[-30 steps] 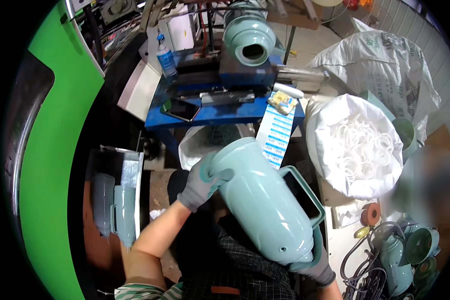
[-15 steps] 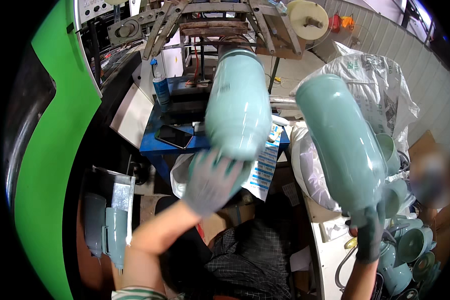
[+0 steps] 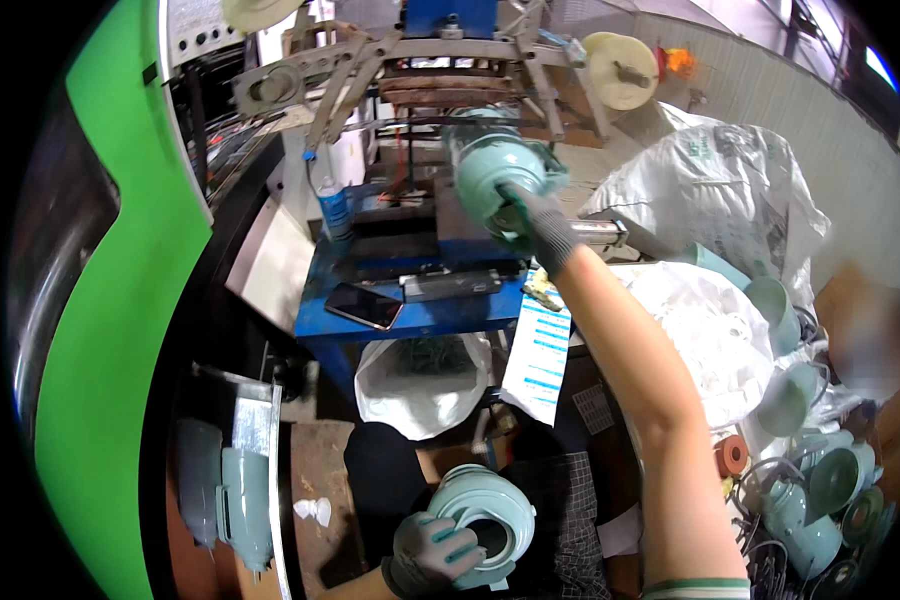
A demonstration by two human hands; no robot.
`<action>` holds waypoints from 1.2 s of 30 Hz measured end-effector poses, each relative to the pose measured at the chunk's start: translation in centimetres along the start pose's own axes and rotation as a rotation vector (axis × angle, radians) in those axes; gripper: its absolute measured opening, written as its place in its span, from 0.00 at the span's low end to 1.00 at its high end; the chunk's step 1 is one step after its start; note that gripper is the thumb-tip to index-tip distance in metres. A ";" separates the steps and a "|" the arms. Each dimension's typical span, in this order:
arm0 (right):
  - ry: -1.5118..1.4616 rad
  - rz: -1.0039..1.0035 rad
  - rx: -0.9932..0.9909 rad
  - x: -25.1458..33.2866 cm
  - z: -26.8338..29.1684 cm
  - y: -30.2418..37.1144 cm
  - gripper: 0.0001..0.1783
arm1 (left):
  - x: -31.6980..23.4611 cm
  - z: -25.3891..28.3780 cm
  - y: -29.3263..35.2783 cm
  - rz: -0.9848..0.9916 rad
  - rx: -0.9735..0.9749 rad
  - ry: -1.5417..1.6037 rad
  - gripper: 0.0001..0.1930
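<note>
At the machine's front, a glossy pale teal flask casing (image 3: 490,180) points its shouldered end toward me, its far part beneath the metal linkage. My right hand (image 3: 538,225), in a grey glove, grips that near end, some fingers hidden by the casing. Down at my lap, a second pale teal flask casing (image 3: 480,490) shows a dark round opening. My left hand (image 3: 435,550), gloved grey with teal on the fingers, is closed on its rim at the left side.
The linkage (image 3: 355,85) stands over a blue table (image 3: 440,322) with a phone (image 3: 363,306) and a spray bottle (image 3: 333,207). Below hangs a white bag (image 3: 420,395). Several teal parts (image 3: 805,530) crowd the right side, and a metal-edged box (image 3: 275,470) stands left.
My right hand has carried its casing from the right side to the machine. My left hand has dropped from the machine's front to my lap, with a casing in it.
</note>
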State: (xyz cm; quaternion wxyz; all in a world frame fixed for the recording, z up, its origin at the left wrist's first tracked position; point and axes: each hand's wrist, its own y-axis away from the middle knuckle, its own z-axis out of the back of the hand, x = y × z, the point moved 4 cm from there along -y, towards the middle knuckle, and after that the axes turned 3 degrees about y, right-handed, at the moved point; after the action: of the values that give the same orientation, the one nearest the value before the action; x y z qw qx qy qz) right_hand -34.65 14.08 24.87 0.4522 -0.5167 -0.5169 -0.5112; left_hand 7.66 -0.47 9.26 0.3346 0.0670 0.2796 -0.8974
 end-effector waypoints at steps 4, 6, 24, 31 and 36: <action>-0.723 -0.195 0.444 -3.5 -1.0 -4.8 0.34 | -0.5 1.8 -1.3 -0.053 -0.375 0.012 0.09; -0.622 -0.040 0.620 -4.3 -1.0 -5.5 0.39 | -0.7 1.9 -2.0 -0.049 -0.446 0.066 0.19; 0.714 0.390 -0.418 -18.1 32.8 36.2 0.15 | -1.0 0.3 -5.3 -0.115 -0.095 0.011 0.22; 1.485 -0.382 -0.847 -18.9 49.3 48.3 0.29 | -3.1 -0.1 -6.9 -0.059 0.009 0.018 0.21; 1.672 -0.148 -0.735 -24.3 46.2 50.9 0.17 | -3.8 -0.8 -5.4 -0.077 0.016 0.042 0.21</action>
State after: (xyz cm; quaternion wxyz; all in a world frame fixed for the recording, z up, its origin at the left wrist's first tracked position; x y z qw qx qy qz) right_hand 20.28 55.48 0.65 0.4523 -0.0552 0.1422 -0.8787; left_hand 7.09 5.45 12.22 0.2934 0.0778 0.2816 -0.9103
